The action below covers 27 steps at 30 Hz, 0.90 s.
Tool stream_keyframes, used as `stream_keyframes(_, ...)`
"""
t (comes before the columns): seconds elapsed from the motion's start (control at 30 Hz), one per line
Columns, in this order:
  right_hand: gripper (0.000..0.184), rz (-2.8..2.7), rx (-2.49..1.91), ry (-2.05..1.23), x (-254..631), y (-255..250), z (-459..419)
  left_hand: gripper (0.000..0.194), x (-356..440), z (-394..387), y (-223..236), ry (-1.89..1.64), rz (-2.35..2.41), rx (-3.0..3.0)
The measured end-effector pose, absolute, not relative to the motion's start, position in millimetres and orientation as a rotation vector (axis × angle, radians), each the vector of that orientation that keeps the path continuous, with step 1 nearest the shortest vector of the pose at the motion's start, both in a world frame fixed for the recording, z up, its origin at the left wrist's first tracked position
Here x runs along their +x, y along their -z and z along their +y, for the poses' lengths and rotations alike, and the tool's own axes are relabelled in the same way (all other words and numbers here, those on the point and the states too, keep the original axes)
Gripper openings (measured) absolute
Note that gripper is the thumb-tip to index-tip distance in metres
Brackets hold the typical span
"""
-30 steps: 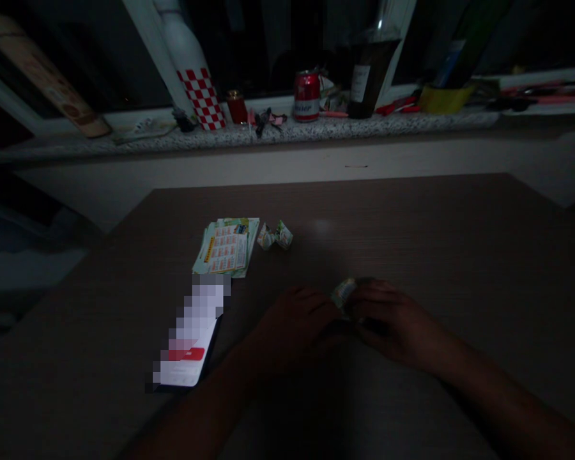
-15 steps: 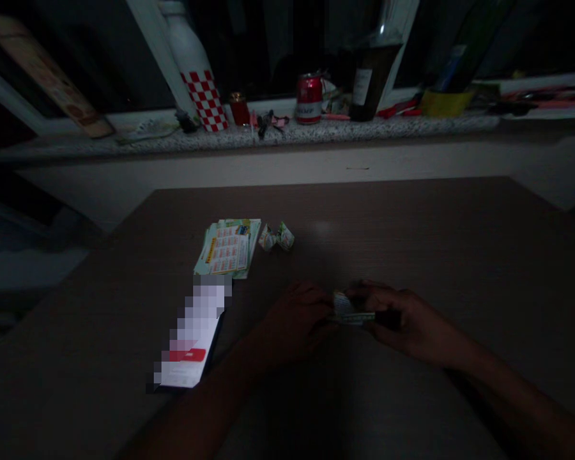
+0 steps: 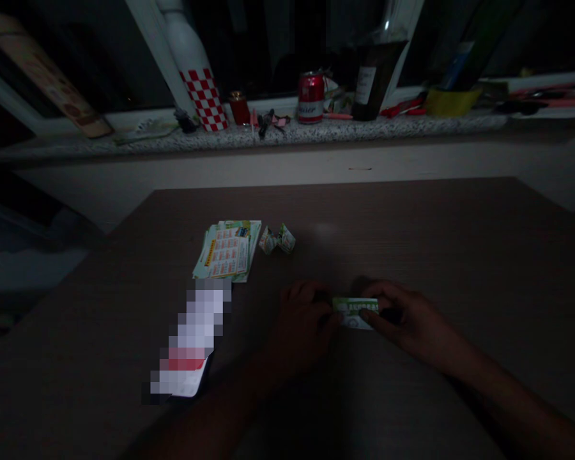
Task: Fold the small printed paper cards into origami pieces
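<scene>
A small folded paper [image 3: 355, 319], green along its top and pale below with printed characters, is held between my two hands just above or on the table. My right hand [image 3: 407, 319] pinches its right end, thumb across the front. At the left end my left hand [image 3: 309, 319] closes its thumb and fingers on the paper's edge; the dim light hides part of the grip. Beyond my left hand sits a folded paper bow shape [image 3: 277, 239]. To its left lies a stack of printed paper sheets [image 3: 227, 252].
A phone with a lit, blurred-out screen [image 3: 191, 338] lies left of my left forearm on the brown table [image 3: 436, 230]. Behind, a stone windowsill [image 3: 249, 142] bears a checkered bottle [image 3: 204, 96], a red can [image 3: 311, 99], a dark bottle [image 3: 365, 86] and other small items.
The paper's raised flap is no longer standing up, and its green printed face now turns toward me. My right thumb has moved onto its front. Both hands stay in nearly the same place.
</scene>
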State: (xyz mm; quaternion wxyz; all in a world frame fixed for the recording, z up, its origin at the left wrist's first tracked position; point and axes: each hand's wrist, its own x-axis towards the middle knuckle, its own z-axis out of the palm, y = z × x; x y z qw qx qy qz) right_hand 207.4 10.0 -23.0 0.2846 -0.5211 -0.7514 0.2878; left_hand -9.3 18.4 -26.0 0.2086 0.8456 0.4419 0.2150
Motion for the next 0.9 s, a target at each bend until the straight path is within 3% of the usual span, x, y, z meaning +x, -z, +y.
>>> stream_keyframes(0.2,0.020,-2.064,-1.527,-0.613,205.2,26.5,10.4,0.018,-1.7,15.7,24.6,-0.572,1.414,2.298)
stream_keyframes(0.9,0.024,-2.102,-1.635,-0.486,196.6,24.3,8.0,0.014,10.9,3.4,20.4,-0.513,1.656,2.333)
